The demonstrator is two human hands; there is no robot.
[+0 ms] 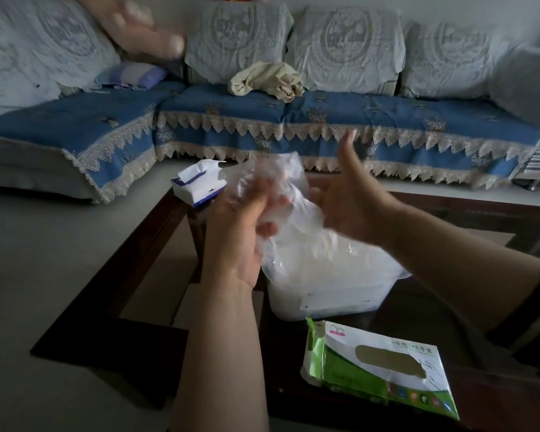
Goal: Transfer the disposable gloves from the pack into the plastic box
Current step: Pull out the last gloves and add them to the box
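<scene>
Left hand (243, 219) grips gloves (271, 182), right hand (346, 201) open beside; we tuck them down into box (324, 294) beneath.

Not much to read here: the green and white glove pack (384, 369) at the near right of the tabletop (156, 275) carries a line of printed characters along its top edge, too small and blurred to make out, and a pink logo at its corner; the white label on the plastic box (331, 299) is unreadable too
</scene>
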